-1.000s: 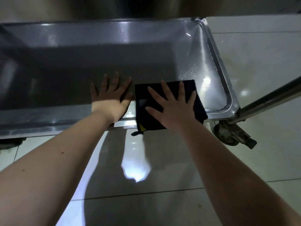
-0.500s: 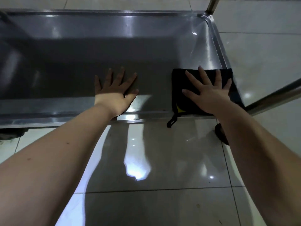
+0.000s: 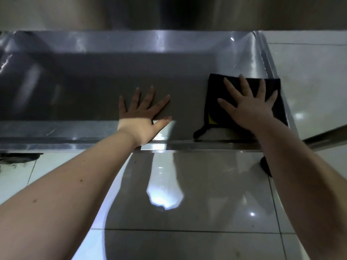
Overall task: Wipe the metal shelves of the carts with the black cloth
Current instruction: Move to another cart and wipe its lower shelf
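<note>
A: Item one, task progress. What is showing?

B: One shelf (image 3: 78,145) is being worked on, and the cloth (image 3: 216,102) is lying flat inside it at its right end, near the front rim. The right hand (image 3: 249,107) is pressing down on it with fingers spread and straight, gripping nothing. I am judging this as mid-wipe, at the right corner.

A: And the left hand (image 3: 142,117)?

B: It is resting flat on the shelf floor, left of the cloth and well apart from it, fingers splayed and holding nothing. It appears to be bracing.

A: How much is done?

B: I am not seeing any streaks or dirt that separate wiped metal from unwiped, so I cannot tell. The shelf's left half is sitting in shadow. Other shelves and carts are not showing, so I am judging that most of the task is probably left.

A: Counts, please.

B: I am listing:
- shelf, one
- cloth, one, black, with one loop (image 3: 200,132) trailing toward the front rim and one yellow patch (image 3: 212,120)
- hands, two
- tube (image 3: 326,137), one, right of the shelf
- caster (image 3: 264,166), one, partly hidden below the shelf's right end
- dark shape (image 3: 20,157), one, under the left end, and I am not making out what it is.
</note>
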